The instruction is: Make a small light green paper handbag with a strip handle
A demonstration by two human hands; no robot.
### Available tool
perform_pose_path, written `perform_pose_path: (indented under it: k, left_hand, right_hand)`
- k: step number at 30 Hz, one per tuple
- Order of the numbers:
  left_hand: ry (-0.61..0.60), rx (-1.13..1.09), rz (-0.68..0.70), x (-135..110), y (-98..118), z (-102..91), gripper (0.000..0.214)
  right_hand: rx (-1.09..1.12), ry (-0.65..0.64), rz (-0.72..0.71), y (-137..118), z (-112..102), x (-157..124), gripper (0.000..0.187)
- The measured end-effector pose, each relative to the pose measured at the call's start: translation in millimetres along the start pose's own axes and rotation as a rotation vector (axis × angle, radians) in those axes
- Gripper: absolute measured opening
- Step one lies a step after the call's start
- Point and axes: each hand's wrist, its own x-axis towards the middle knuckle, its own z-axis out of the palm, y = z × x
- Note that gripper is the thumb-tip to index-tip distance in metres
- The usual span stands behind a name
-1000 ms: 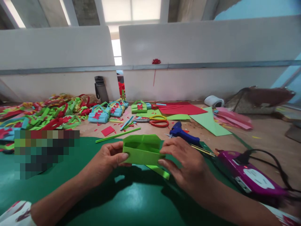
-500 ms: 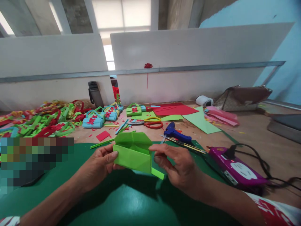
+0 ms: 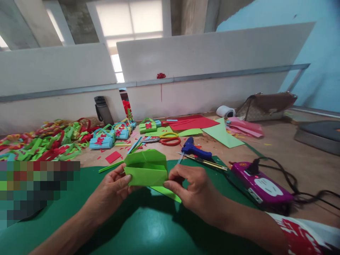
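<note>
We see the open-topped, folded bright-green paper pouch (image 3: pixel 146 176) above the glossy dark-green work surface (image 3: pixel 148 226), its ends pinched by the left hand (image 3: pixel 114 186) and right hand (image 3: pixel 196 187); we judge it light, semi-stiff and easily creased, best held at its folded ends.

The pouch (image 3: pixel 146 176) is matt paper, the mat (image 3: pixel 155 225) glossy, the power strip (image 3: pixel 261 187) plastic.

On my head feed I see the left hand (image 3: pixel 115 183) and right hand (image 3: pixel 193 187) holding a green paper pouch (image 3: pixel 146 176), a blue glue gun (image 3: pixel 200 152) beyond.
</note>
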Motion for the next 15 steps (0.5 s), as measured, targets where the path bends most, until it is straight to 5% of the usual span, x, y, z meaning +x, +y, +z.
perform_pose_path:
  k: [8,15]
  left_hand:
    - [0.078,0.069,0.002,-4.5,-0.1,4.1,0.064]
    - [-0.009,0.054,-0.067,-7.7,2.5,5.4,0.054]
  right_hand:
    - [0.022,0.008,0.085,0.5,-1.5,3.8,0.013]
    - [0.069,-0.028,0.204,0.9,-1.7,7.0,0.007]
